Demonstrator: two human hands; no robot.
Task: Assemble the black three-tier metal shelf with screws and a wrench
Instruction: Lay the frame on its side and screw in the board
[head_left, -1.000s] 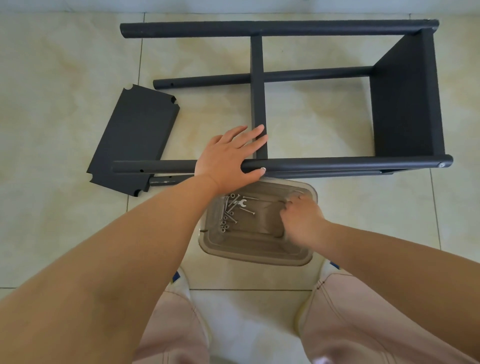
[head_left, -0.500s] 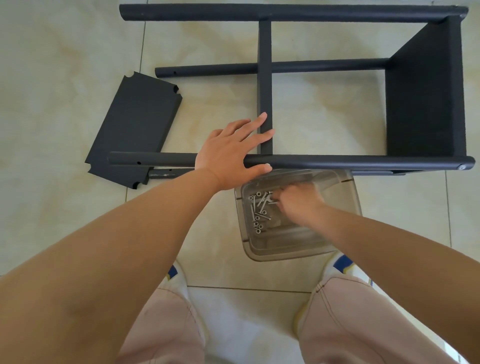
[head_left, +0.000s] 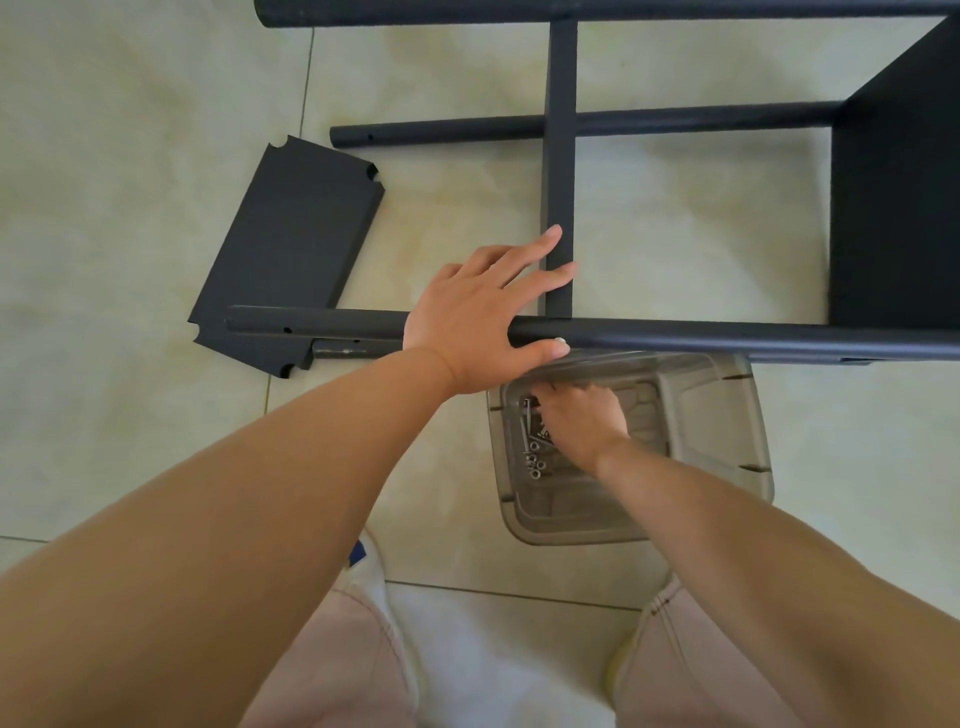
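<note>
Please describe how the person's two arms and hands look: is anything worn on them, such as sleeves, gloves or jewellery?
Both forearms are bare as far as the frame shows, with no sleeve in view. The left hand and the right hand wear no gloves, and no ring, watch or bracelet shows on the visible sides. The fingernails of the left hand look short and unpainted. The right hand's fingertips are hidden, so nothing can be said of its nails.

1. One shelf frame (head_left: 675, 338) lying on its side, from 12 to 3 o'clock
2. One loose shelf panel (head_left: 291, 249) at 10 o'clock
3. One clear plastic tub (head_left: 717, 415) at centre, holding a heap of screws (head_left: 532, 447) too small to count
4. Two hands: left hand (head_left: 483, 322), right hand (head_left: 582, 421)
</note>
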